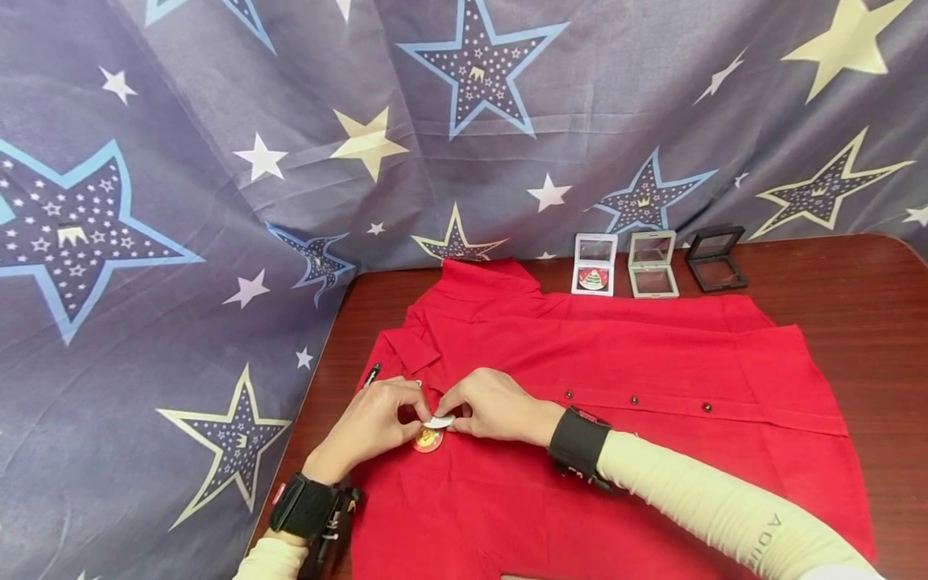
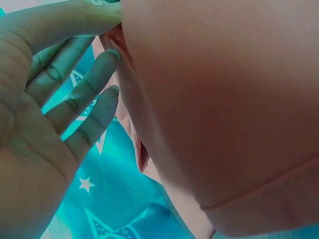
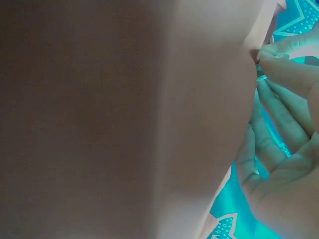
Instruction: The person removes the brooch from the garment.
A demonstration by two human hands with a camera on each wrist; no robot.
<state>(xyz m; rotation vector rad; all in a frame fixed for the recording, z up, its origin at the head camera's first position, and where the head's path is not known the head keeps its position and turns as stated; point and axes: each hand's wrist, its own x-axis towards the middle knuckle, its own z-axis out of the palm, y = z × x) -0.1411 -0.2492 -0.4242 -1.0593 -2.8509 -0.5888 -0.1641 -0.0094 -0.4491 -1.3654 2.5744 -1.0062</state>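
Note:
A red button-up shirt [image 1: 616, 354] lies spread on the table. My left hand [image 1: 377, 415] and right hand [image 1: 493, 405] meet over its left part, near the collar. Between their fingertips they pinch a small white rounded piece [image 1: 439, 421]. Just below it is a round badge [image 1: 428, 441] with a yellow figure and a reddish rim, partly covered by the white piece; whether the two are joined I cannot tell. In the right wrist view, thumb and forefinger of the right hand [image 3: 284, 114] press together beside the cloth. The left hand [image 2: 55, 94] has its lower fingers spread.
A black pen-like object [image 1: 372, 374] lies beside the left hand. At the back stand a white display case [image 1: 594, 264] with a round badge inside, a cream case [image 1: 652, 264] and a black case [image 1: 716, 258]. A star-patterned curtain [image 1: 304, 105] hangs behind the brown table [image 1: 819, 282].

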